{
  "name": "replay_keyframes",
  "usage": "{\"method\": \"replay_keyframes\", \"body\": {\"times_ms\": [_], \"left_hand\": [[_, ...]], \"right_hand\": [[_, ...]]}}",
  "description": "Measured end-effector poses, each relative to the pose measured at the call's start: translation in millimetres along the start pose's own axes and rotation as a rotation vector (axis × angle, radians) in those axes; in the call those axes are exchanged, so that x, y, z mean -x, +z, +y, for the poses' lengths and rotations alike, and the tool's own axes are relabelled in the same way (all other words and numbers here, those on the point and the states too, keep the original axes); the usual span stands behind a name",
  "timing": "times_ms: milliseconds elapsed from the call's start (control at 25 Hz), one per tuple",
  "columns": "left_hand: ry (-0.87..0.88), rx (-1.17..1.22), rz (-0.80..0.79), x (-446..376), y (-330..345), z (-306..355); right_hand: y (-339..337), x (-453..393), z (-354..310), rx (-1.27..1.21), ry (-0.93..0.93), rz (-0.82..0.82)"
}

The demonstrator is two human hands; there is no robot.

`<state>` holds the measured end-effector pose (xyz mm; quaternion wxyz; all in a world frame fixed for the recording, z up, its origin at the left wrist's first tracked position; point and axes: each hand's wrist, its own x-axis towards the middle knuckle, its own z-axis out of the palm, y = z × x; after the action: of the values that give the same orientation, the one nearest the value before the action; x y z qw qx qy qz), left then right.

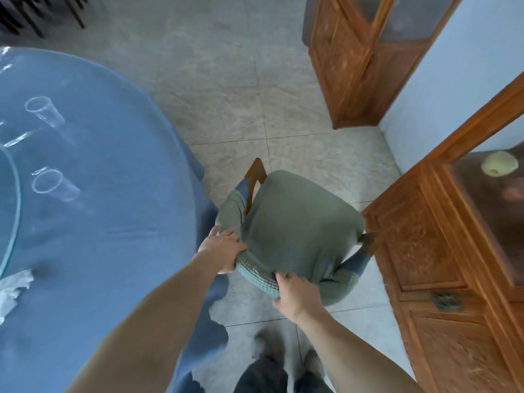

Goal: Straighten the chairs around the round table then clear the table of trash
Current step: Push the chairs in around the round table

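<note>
A wooden chair with a green fabric cover stands on the floor just right of the round table, which wears a blue cloth. My left hand grips the near-left part of the chair's covered back. My right hand grips the same padded edge further right. On the table lie two clear plastic cups, one further away and one nearer, plus crumpled white tissue at the left edge. A glass turntable rim shows at the far left.
A carved wooden cabinet stands close to the right of the chair. A second wooden cabinet sits in the far corner. Dark chair legs show at top left. Grey tiled floor lies beyond. My feet are at the bottom.
</note>
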<state>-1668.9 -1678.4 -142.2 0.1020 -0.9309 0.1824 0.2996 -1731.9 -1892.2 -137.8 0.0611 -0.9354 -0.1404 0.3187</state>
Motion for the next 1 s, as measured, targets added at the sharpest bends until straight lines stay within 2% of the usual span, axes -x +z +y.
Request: {"method": "replay_keyframes", "body": {"times_ms": [240, 400, 600, 880, 1000], "left_hand": [[0.138, -0.082, -0.035, -22, 7, -13], [0.119, -0.113, -0.014, -21, 7, -8], [0.091, -0.199, -0.009, -28, -4, 20], [-0.076, -0.085, -0.076, -41, -32, 73], [-0.213, 0.005, -0.098, -45, -46, 110]], "right_hand": [[-3, -16, 1, 0.087, -0.063, -0.01], [-19, -19, 8, 0.198, -0.198, -0.055], [-32, -24, 44, 0.273, -0.28, -0.092], [-70, -49, 115, 0.465, -0.458, -0.159], [-85, -63, 151, 0.554, -0.549, -0.179]]}}
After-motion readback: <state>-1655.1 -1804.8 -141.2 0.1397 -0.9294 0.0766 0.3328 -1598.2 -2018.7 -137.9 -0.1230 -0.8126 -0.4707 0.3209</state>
